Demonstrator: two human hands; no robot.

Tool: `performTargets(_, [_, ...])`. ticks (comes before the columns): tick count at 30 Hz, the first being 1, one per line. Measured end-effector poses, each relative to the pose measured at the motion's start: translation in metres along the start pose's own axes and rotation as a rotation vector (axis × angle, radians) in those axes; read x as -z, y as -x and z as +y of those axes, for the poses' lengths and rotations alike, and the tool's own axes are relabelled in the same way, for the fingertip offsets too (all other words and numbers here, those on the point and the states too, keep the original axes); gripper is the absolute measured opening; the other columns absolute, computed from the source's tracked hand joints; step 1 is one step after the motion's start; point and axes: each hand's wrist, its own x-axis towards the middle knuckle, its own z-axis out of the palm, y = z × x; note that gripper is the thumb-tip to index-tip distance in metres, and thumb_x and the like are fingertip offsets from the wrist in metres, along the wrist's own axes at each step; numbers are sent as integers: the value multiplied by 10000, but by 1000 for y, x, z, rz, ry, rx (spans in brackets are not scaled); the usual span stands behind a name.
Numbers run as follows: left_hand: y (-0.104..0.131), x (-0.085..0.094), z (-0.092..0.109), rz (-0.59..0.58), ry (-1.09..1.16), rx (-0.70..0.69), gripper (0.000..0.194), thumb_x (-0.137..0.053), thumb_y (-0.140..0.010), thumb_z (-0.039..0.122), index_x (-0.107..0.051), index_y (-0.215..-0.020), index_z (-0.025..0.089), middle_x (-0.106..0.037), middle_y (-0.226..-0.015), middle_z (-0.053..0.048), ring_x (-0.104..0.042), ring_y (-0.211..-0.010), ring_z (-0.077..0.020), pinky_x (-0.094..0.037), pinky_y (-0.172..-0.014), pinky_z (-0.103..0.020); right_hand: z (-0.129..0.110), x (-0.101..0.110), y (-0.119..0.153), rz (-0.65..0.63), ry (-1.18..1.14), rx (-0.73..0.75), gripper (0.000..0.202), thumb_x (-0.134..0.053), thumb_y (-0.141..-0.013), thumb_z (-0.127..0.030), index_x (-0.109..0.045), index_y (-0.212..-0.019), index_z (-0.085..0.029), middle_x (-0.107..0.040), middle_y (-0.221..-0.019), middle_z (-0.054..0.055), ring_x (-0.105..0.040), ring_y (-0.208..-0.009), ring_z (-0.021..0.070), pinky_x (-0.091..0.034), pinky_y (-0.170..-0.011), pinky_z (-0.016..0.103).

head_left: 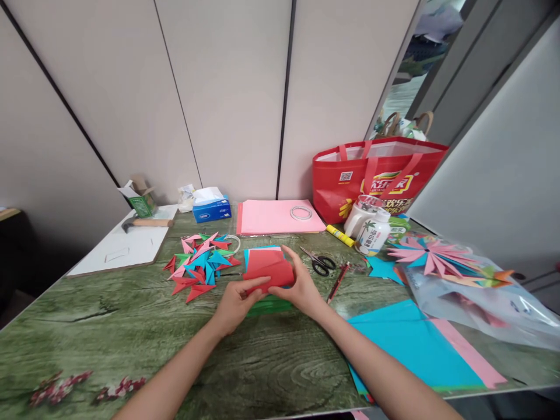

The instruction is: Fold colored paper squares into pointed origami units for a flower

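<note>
A piece of red paper [270, 275] is held between my two hands at the middle of the table, bent or curved near its right end. My left hand [240, 300] pinches its lower left edge. Around its right end curl the fingers and thumb of my right hand [300, 283]. Behind and beneath lies a stack with pink paper [265, 251] and blue edges showing. Green paper [268, 305] sticks out below the hands. To the left is a pile of folded paper pieces [203, 261] in red, pink, blue and green.
Black scissors [322, 265] and a red pencil [338, 282] lie right of my hands. Blue sheets [406, 344] cover the right front. Pink sheets [275, 217], a tissue box [212, 209], a white bottle [373, 234] and a red bag [328, 186] stand behind; a hammer [149, 222] lies left.
</note>
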Motion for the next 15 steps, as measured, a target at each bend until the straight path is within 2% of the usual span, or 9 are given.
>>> performTargets(3, [1,1,-1,-42,20,6,279,-591,-708,265,-669,-968,200,-684,-980,-44,-638,-878,-241,-467,-837,-371,2,0,-1,40,74,-52,744,-751,-479,-257,-459,-1159,-184,-572,-1058,73,-555,-873,214,-442,-773,320])
performTargets(7, [2,3,0,-68,64,15,283,-607,-698,273,-673,-958,184,-667,-1021,-57,-625,-907,-255,-475,-827,-373,5,2,-3,-47,-50,-147,512,-763,-443,-267,-604,-917,-160,-639,-813,16,-562,-702,170,-452,-643,275])
performTargets(10, [2,4,0,-69,107,23,279,-623,-689,268,-678,-944,169,-675,-1003,-61,-620,-912,-259,-486,-813,-372,5,3,-2,-140,-245,-252,337,-765,-444,-266,-635,-731,-147,-627,-636,-23,-523,-539,118,-430,-533,236])
performTargets(12, [2,4,-1,-76,159,33,286,-629,-689,260,-672,-956,168,-680,-992,-59,-629,-891,-255,-488,-812,-377,5,3,-2,-159,-310,-289,283,-773,-434,-254,-627,-646,-138,-587,-535,-46,-473,-454,88,-403,-474,216])
performTargets(15, [2,3,-2,-91,228,38,296,-633,-691,255,-663,-974,174,-673,-1009,-56,-626,-900,-252,-477,-833,-385,7,4,-3,-155,-327,-283,285,-778,-429,-241,-626,-644,-131,-572,-511,-54,-452,-432,74,-386,-447,200])
